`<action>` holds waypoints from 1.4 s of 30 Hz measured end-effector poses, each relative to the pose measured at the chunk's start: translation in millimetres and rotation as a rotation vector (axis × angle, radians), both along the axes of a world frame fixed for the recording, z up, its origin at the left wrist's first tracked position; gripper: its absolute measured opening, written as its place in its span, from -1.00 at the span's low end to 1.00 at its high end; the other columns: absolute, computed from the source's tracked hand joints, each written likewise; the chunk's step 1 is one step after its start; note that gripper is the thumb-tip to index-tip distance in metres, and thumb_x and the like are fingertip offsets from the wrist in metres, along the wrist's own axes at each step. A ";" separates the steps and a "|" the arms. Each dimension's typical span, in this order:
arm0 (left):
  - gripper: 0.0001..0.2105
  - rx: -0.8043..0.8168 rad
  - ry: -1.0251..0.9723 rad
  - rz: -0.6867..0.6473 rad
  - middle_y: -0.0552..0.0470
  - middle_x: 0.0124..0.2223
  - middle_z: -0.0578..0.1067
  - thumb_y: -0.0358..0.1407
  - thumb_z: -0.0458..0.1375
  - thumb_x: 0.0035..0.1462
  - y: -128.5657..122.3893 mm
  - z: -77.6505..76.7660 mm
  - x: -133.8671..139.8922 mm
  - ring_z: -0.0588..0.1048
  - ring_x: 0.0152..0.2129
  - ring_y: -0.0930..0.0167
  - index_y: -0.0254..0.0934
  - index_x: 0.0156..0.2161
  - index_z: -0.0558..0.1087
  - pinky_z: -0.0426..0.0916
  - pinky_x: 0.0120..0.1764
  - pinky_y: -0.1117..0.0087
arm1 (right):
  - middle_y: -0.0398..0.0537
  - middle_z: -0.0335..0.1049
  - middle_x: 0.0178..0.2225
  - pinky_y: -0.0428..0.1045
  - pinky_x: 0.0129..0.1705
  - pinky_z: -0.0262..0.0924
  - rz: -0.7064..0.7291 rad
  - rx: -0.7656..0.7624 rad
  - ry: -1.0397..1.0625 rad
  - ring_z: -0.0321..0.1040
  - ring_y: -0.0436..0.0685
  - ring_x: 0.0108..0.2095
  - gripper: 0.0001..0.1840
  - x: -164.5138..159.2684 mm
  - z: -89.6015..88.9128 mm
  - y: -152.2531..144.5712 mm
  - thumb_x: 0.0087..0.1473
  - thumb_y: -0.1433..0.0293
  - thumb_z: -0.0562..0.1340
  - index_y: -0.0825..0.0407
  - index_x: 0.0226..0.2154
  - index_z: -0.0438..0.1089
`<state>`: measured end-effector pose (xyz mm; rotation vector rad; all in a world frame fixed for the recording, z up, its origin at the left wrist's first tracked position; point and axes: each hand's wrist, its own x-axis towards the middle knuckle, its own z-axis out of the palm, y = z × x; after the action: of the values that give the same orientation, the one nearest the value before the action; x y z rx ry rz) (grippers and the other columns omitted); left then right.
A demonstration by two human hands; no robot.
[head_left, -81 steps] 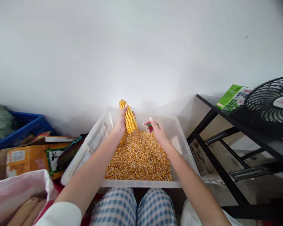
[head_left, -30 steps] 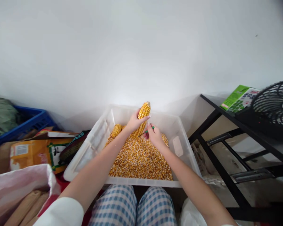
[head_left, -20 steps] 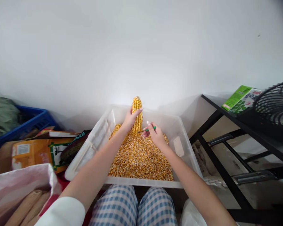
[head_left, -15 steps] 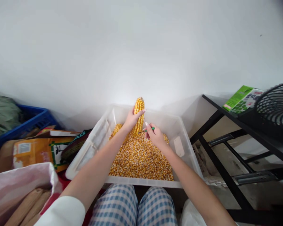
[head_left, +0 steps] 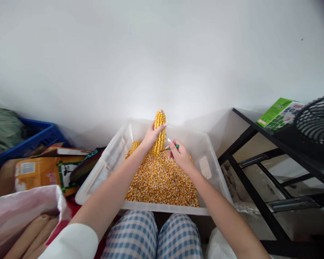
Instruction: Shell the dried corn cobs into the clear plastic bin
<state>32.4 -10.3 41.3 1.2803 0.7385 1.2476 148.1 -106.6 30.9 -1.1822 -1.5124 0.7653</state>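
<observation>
An ear of corn point(head_left: 160, 133) stands nearly upright in my left hand point(head_left: 151, 136), whose fingers wrap round it with the thumb across the front. My right hand point(head_left: 178, 153) is closed on a thin tool with a green handle point(head_left: 177, 146), perhaps a small screwdriver. Its dark shaft points left, and the tip is at the lower part of the ear. Beneath both hands, loose corn kernels point(head_left: 162, 183) fill much of a translucent plastic bin point(head_left: 217, 180). Another ear of corn point(head_left: 135, 144) lies at the bin's back left, partly hidden by my left arm.
To the right stands a black metal frame point(head_left: 248, 187) bearing a green and white box point(head_left: 279, 113) and a black fan point(head_left: 317, 118). On the left are a blue crate point(head_left: 40, 136), an orange package point(head_left: 40, 172) and an open bag point(head_left: 24, 201). A white wall point(head_left: 162, 54) rises behind.
My right hand and the tool have shifted very slightly right and up. The ear stays in my left hand almost unmoved.
</observation>
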 end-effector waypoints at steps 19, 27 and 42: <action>-0.61 0.115 0.063 0.032 0.03 -0.42 0.40 -0.13 0.12 -0.08 -14.9 2.8 7.8 0.39 -0.56 0.46 -0.29 -0.15 0.27 0.30 -0.50 0.47 | -0.31 0.13 -0.74 -0.15 -0.68 0.01 -0.131 -0.039 0.270 0.11 -0.07 -0.74 -0.66 -8.4 -15.5 8.9 0.01 0.06 0.03 -0.01 -0.48 0.06; -0.63 0.297 0.199 0.123 0.04 -0.37 0.37 -0.11 0.15 -0.09 -25.8 6.9 11.5 0.37 -0.46 0.44 -0.30 -0.21 0.28 0.28 -0.39 0.44 | -0.32 0.10 -0.73 -0.14 -0.72 -0.01 -0.117 -0.084 0.245 0.09 -0.06 -0.75 -0.65 -3.4 -27.0 17.9 -0.01 0.03 0.03 -0.03 -0.49 0.05; -0.58 0.434 0.282 0.096 0.03 -0.33 0.38 -0.13 0.18 -0.14 -33.9 11.6 10.5 0.37 -0.40 0.41 -0.28 -0.16 0.26 0.25 -0.30 0.41 | -0.31 0.08 -0.81 -0.13 -0.78 -0.11 -0.140 -0.250 0.390 0.01 -0.06 -0.81 -0.57 -4.4 -33.0 25.1 -0.06 -0.04 0.03 -0.01 -0.54 0.08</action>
<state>42.9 -44.1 52.9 1.8204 0.7584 1.3685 143.7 -81.5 -2.1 -1.2222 -1.0243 1.0430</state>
